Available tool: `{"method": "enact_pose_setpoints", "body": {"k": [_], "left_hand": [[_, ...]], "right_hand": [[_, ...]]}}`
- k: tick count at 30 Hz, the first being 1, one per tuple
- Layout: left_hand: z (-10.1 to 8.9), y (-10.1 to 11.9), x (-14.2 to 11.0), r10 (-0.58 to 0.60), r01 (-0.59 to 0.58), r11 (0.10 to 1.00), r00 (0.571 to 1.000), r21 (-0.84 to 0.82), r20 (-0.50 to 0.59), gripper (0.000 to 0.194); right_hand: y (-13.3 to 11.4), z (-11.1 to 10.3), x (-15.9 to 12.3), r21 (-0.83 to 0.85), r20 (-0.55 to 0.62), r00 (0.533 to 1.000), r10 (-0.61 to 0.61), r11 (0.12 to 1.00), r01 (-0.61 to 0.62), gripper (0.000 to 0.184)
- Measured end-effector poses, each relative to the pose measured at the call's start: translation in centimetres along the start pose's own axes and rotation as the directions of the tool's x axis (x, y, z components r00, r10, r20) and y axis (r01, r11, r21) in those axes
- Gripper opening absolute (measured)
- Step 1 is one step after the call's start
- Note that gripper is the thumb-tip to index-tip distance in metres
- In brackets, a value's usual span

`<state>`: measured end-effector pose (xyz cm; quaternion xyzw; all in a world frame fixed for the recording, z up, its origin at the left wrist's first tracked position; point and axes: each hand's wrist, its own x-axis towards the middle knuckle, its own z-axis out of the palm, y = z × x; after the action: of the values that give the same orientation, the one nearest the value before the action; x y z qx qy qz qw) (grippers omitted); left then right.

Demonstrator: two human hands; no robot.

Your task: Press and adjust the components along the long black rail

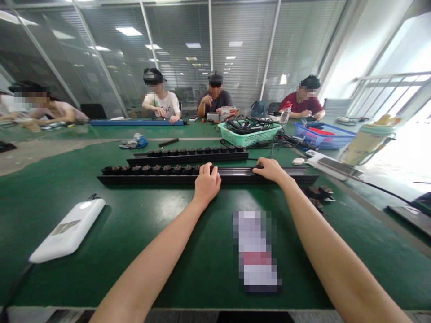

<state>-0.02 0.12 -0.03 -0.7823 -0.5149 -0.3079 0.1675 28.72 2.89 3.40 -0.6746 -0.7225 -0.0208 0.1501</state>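
A long black channel rail (235, 179) lies across the green table in front of me. Its left part holds a row of small round black parts with brownish tops (146, 169), while a bare stretch of channel shows between my hands. My left hand (207, 185) is closed over the rail at the right end of that row, its fingertips partly hidden. On the rail's right part, my right hand (272, 171) pinches a small black part (258, 166) at the channel. Several similar loose black parts (316, 194) lie right of my right forearm.
Behind lies a second filled black rail (188, 157). A green basket (249, 137) of cables and a blue basket (328, 139) stand farther back. A white device (69, 231) lies left; a pixelated phone-shaped object (257, 249) lies between my forearms. Several people sit across the table.
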Motion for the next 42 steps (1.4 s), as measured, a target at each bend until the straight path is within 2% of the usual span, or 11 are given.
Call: {"method": "enact_pose_setpoints", "body": {"k": [42], "left_hand": [[-0.09,0.07,0.03,-0.008,0.009,1.000,1.000,-0.018,0.019,0.036]], "right_hand": [[0.17,-0.43,-0.16,-0.015,0.023,1.000,0.011,1.000,-0.011,0.028]]}}
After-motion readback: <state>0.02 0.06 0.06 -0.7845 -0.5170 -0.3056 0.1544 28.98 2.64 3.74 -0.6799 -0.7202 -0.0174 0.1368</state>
